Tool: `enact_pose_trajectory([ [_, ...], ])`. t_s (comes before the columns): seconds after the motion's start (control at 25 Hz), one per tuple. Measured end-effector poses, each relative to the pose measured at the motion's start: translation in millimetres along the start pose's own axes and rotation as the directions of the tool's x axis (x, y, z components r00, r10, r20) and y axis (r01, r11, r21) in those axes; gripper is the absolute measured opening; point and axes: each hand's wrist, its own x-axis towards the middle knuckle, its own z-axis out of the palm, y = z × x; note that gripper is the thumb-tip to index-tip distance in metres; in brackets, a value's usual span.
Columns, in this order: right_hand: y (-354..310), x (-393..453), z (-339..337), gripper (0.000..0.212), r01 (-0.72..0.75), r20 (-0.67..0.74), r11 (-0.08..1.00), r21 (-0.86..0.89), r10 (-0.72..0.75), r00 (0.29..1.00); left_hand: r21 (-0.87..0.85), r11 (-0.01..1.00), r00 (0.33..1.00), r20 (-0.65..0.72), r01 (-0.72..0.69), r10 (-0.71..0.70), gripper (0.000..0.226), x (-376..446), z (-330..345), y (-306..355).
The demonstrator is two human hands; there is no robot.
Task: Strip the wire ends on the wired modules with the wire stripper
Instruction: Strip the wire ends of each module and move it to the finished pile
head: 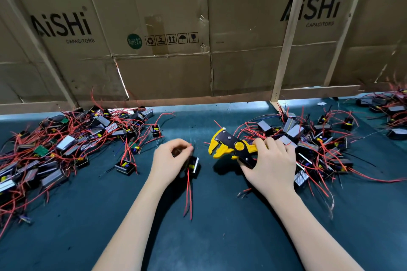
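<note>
The small black boxy module with a yellow part on top (193, 164) looked light and hard, so you could hold it by its body without care, but its thin red wires (188, 193) were soft and springy and probably slipped easily. I think the best place to take a wire was close to its free end, so that it stayed straight for the tool.

Your left hand (170, 160) had its fingers curled together, pinching a red wire end near the module, which sat under this hand in the middle of the dark green table mat (209, 237).

Your right hand (272, 161) was wrapped around the handles of the yellow and black wire stripper (229, 145). The stripper's jaws stood apart and pointed left toward the wire, not touching it.
</note>
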Motion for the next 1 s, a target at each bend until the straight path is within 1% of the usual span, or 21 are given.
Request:
enact_pose_trajectory([
  [0.08,-3.1,-1.9,0.8,0.051,0.039,0.044,0.999,0.003,-0.039,0.998,0.027,0.997,0.972,-0.22,-0.076,0.08,0.009,-0.9,-6.6,5.7],
  [0.12,-5.2,-2.3,1.0,0.051,0.047,0.063,0.999,0.005,-0.047,0.997,0.078,0.986,0.935,-0.314,-0.146,0.163,0.008,-0.4,-8.3,13.1],
  [0.16,-7.2,-3.2,0.9,0.052,0.047,0.083,0.999,0.008,-0.047,0.995,0.152,0.961,0.89,-0.366,-0.229,0.27,0.006,0.8,-7.4,23.3],
  [0.2,-8.9,-3.6,0.8,0.052,0.044,0.097,0.999,0.012,-0.045,0.994,0.22,0.92,0.844,-0.372,-0.323,0.386,0.005,3.9,-3.6,36.5],
  [0.28,-9.3,-3.2,0.3,0.052,0.036,0.108,0.999,0.009,-0.037,0.993,0.27,0.821,0.754,-0.326,-0.503,0.57,0.007,13.8,15.2,70.6],
  [0.32,-9.2,-3.1,-0.3,0.052,0.034,0.117,0.999,0.007,-0.035,0.993,0.239,0.783,0.72,-0.307,-0.574,0.622,0.009,19.6,28.2,89.9],
  [0.36,-8.8,-3.2,-0.8,0.051,0.03,0.122,0.999,0.011,-0.031,0.992,0.173,0.759,0.708,-0.278,-0.627,0.649,0.014,24.3,42.2,108.8],
  [0.4,-8.2,-3.1,-1.0,0.05,0.021,0.123,1.0,0.022,-0.023,0.992,0.088,0.75,0.723,-0.213,-0.656,0.657,0.022,26.8,55.3,127.0],
  [0.44,-7.5,-3.2,-1.7,0.049,0.009,0.122,0.999,0.035,-0.013,0.992,0.005,0.755,0.751,-0.098,-0.656,0.653,0.035,27.3,66.4,141.6],
  [0.48,-7.0,-3.6,-2.4,0.048,-0.002,0.122,0.999,0.045,-0.004,0.993,-0.028,0.768,0.767,0.032,-0.64,0.641,0.049,27.2,74.8,149.7],
  [0.52,-6.4,-4.2,-2.6,0.047,-0.006,0.122,0.999,0.05,0.0,0.992,-0.001,0.773,0.767,0.117,-0.635,0.631,0.058,27.9,79.0,149.8],
  [0.56,-5.7,-4.8,-2.4,0.047,-0.005,0.123,0.999,0.05,-0.001,0.992,0.054,0.767,0.766,0.131,-0.639,0.629,0.061,29.8,76.6,143.9],
  [0.6,-5.1,-5.2,-1.7,0.047,-0.003,0.126,0.999,0.046,-0.003,0.992,0.125,0.76,0.77,0.08,-0.638,0.633,0.059,33.2,67.7,133.3],
  [0.68,-4.5,-4.7,0.3,0.047,-0.008,0.137,0.999,0.045,0.001,0.991,0.262,0.787,0.772,-0.184,-0.558,0.609,0.048,43.9,37.4,102.6],
  [0.72,-5.4,-4.1,1.2,0.047,-0.011,0.139,0.999,0.053,0.003,0.99,0.294,0.831,0.761,-0.34,-0.471,0.552,0.043,50.1,17.0,84.1],
  [0.8,-8.7,-2.7,1.8,0.046,-0.002,0.149,0.998,0.067,-0.008,0.989,0.264,0.935,0.709,-0.61,-0.239,0.354,0.039,63.5,-28.2,45.1],
  [0.84,-10.4,-2.4,1.7,0.046,0.004,0.155,0.997,0.071,-0.015,0.988,0.205,0.972,0.681,-0.696,-0.118,0.229,0.039,68.9,-49.3,27.5],
  [0.88,-11.3,-2.6,1.5,0.046,0.009,0.162,0.997,0.075,-0.021,0.987,0.128,0.992,0.665,-0.74,-0.004,0.098,0.038,72.9,-66.9,12.5],
  [0.92,-11.6,-2.9,1.3,0.046,0.01,0.167,0.997,0.08,-0.023,0.986,0.058,0.993,0.664,-0.747,0.101,-0.024,0.036,75.6,-80.5,0.8],
  [0.96,-11.7,-3.4,0.8,0.046,0.009,0.169,0.996,0.086,-0.024,0.985,0.027,0.98,0.678,-0.726,0.197,-0.116,0.033,76.4,-91.9,-8.3],
  [1.0,-11.3,-3.3,0.2,0.046,0.007,0.168,0.996,0.09,-0.022,0.986,0.049,0.958,0.709,-0.684,0.283,-0.175,0.029,75.9,-101.3,-16.5],
])
